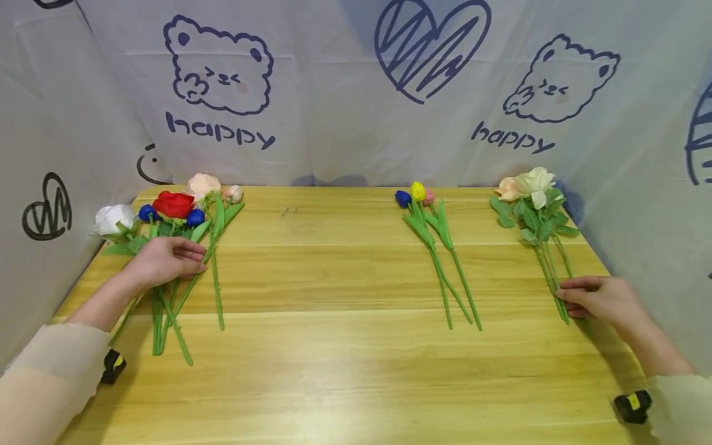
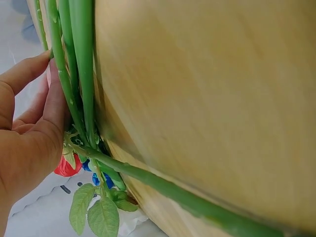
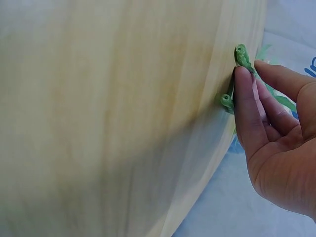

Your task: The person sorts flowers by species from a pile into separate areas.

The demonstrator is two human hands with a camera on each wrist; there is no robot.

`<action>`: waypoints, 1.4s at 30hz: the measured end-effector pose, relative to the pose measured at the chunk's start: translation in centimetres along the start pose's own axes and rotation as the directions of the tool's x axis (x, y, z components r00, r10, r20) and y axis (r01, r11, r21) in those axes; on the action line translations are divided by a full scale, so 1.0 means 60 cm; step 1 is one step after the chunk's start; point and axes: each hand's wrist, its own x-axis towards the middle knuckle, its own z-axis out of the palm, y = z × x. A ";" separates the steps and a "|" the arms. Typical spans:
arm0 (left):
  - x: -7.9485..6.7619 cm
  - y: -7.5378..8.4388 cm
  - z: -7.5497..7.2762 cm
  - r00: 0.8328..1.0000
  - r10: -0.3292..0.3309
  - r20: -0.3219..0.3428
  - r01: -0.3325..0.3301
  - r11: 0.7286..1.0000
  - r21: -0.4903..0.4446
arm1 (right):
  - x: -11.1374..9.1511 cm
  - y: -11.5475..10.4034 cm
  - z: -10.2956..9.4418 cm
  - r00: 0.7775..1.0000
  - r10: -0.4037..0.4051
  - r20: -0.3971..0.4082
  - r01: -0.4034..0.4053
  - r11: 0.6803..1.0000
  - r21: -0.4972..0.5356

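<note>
At the left end of the table, my left hand point(image 1: 161, 262) reaches over a pile of artificial flowers and pinches a green flower stem point(image 2: 58, 59) between thumb and fingertips. Round it lie a red rose point(image 1: 173, 204), a white rose point(image 1: 115, 219), blue tulips point(image 1: 196, 217) and a pale pink rose point(image 1: 203, 185). Which bloom the pinched stem belongs to, I cannot tell. On the right, my right hand point(image 1: 603, 300) pinches a rose stem point(image 3: 242, 55) near its lower end. A cream rose point(image 1: 536, 184) and a peach rose point(image 1: 508, 188) top that bunch.
Between the hands, a yellow tulip point(image 1: 418, 190), a blue tulip point(image 1: 403, 198) and a pink tulip point(image 1: 428, 196) lie together on the wooden table point(image 1: 334, 278). A white printed cloth point(image 1: 328, 111) hangs behind and along both sides of the table.
</note>
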 end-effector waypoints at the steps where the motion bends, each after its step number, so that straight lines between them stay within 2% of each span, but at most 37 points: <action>1: 0.000 0.000 0.000 1.000 0.000 -0.001 0.000 1.000 0.003 | 0.000 0.001 0.000 1.000 -0.002 -0.003 0.002 1.000 -0.002; 8: -0.002 0.000 0.001 1.000 -0.008 0.001 0.008 1.000 -0.011 | -0.004 0.001 0.002 0.999 -0.035 -0.025 0.035 0.999 -0.014; 11: -0.003 0.000 0.001 1.000 -0.009 -0.002 0.009 1.000 -0.020 | -0.007 -0.003 0.003 0.996 -0.061 -0.064 0.060 0.998 -0.023; 18: -0.003 0.011 0.003 1.000 0.000 -0.016 0.000 0.999 -0.043 | -0.016 -0.029 0.015 0.974 -0.136 -0.181 0.128 0.990 -0.058; 22: -0.004 0.023 0.007 1.000 0.008 -0.021 -0.010 0.997 -0.076 | -0.021 -0.049 0.031 0.961 -0.178 -0.211 0.181 0.984 -0.007; 27: -0.003 0.046 0.015 0.999 0.028 -0.035 -0.032 0.992 -0.119 | -0.026 -0.078 0.057 0.944 -0.237 -0.231 0.270 0.955 0.121; 33: 0.006 0.076 0.035 0.996 0.078 -0.046 -0.085 0.979 -0.185 | -0.027 -0.120 0.107 0.919 -0.328 -0.220 0.380 0.886 0.265; 35: 0.009 0.089 0.045 0.994 0.093 -0.049 -0.101 0.974 -0.201 | -0.026 -0.131 0.125 0.911 -0.356 -0.205 0.404 0.871 0.280; 38: 0.015 0.113 0.062 0.992 0.117 -0.053 -0.127 0.964 -0.235 | -0.028 -0.149 0.152 0.904 -0.391 -0.173 0.425 0.866 0.262; 42: 0.020 0.151 0.092 0.987 0.148 -0.070 -0.162 0.936 -0.311 | -0.029 -0.176 0.188 0.894 -0.428 -0.134 0.449 0.852 0.271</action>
